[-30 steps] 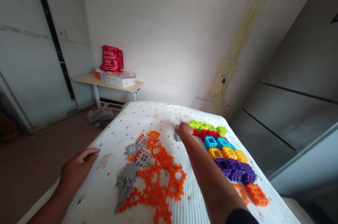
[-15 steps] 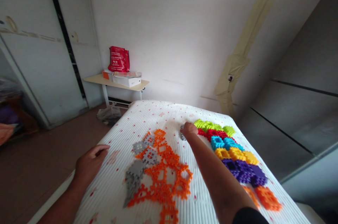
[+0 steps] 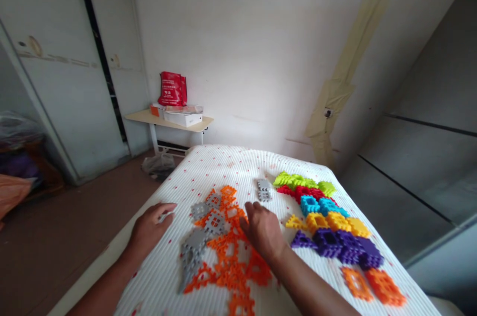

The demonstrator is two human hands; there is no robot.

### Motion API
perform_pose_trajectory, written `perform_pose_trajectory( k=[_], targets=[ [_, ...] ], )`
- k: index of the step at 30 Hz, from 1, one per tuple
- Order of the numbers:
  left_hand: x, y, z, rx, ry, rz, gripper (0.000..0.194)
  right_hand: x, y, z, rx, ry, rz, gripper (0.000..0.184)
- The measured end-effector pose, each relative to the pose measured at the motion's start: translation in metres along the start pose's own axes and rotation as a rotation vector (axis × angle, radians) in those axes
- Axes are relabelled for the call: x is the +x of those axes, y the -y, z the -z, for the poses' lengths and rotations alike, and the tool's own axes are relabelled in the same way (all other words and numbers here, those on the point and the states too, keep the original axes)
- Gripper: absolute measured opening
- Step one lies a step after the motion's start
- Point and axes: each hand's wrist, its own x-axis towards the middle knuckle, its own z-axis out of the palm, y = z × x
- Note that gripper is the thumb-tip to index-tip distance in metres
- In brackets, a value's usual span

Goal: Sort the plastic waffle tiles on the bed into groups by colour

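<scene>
My right hand (image 3: 263, 229) is over the right edge of a heap of orange plastic building pieces (image 3: 227, 276), its fingers apart and nothing seen in them. Just beyond it, two small grey stacks of toothed square blocks (image 3: 264, 191) sit side by side on the patterned bed cover (image 3: 238, 162). Loose grey pieces (image 3: 196, 241) lie along the heap's left side, some on top of orange ones. My left hand (image 3: 152, 226) hovers near the cover left of the grey pieces, thumb and fingers spread, holding nothing.
On the right lie rows of sorted blocks: lime (image 3: 294, 180), red (image 3: 307, 192), blue (image 3: 310, 205), yellow (image 3: 337, 221), purple (image 3: 348, 246) and orange (image 3: 385, 287). Behind the bed, a small table (image 3: 139, 116) carries boxes and a red bag (image 3: 172, 89).
My right hand has let go of the grey blocks, leaving them on the cover, and come back toward me over the orange heap. My left hand's fingers have spread.
</scene>
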Motion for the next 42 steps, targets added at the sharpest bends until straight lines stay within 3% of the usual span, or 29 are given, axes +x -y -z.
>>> perform_pose_trajectory(
  k=[2, 5, 9, 12, 17, 20, 22, 25, 28, 31, 34, 38, 42],
  targets=[
    [0.006, -0.014, -0.009, 0.043, 0.088, -0.116, 0.031, -0.034, 0.0, -0.014, 0.046, 0.058, 0.128, 0.013],
    [0.019, -0.04, -0.027, 0.086, 0.223, -0.27, 0.033, -0.073, -0.013, -0.03, 0.086, 0.04, 0.269, 0.02],
    [0.041, -0.066, -0.048, 0.113, 0.348, -0.382, 0.047, -0.105, -0.04, -0.035, 0.134, -0.063, 0.322, 0.025],
    [0.054, -0.073, -0.057, 0.168, 0.429, -0.431, 0.056, -0.117, -0.056, -0.04, 0.149, -0.221, 0.364, 0.025],
    [0.064, -0.074, -0.064, 0.27, 0.528, -0.456, 0.06, -0.126, -0.071, -0.064, 0.183, -0.599, 0.533, 0.024],
    [0.063, -0.077, -0.062, 0.309, 0.541, -0.468, 0.061, -0.129, -0.076, -0.071, 0.217, -0.706, 0.531, 0.024],
    [0.063, -0.08, -0.058, 0.33, 0.531, -0.473, 0.06, -0.132, -0.08, -0.068, 0.249, -0.683, 0.524, 0.024],
    [0.064, -0.085, -0.045, 0.362, 0.487, -0.465, 0.057, -0.136, -0.085, -0.055, 0.363, -0.517, 0.435, 0.022],
    [0.068, -0.096, -0.033, 0.377, 0.431, -0.452, 0.053, -0.136, -0.088, -0.047, 0.529, -0.341, 0.229, 0.02],
    [0.068, -0.118, -0.034, 0.332, 0.397, -0.475, 0.051, -0.133, -0.09, -0.051, 0.64, -0.298, 0.028, 0.021],
    [0.06, -0.15, -0.055, 0.257, 0.381, -0.519, 0.053, -0.13, -0.09, -0.056, 0.674, -0.254, -0.024, 0.021],
    [0.048, -0.189, -0.1, 0.202, 0.366, -0.555, 0.051, -0.129, -0.089, -0.057, 0.678, -0.21, -0.018, 0.02],
    [0.043, -0.207, -0.141, 0.195, 0.367, -0.536, 0.042, -0.13, -0.089, -0.057, 0.679, -0.212, -0.018, 0.019]
  ],
)
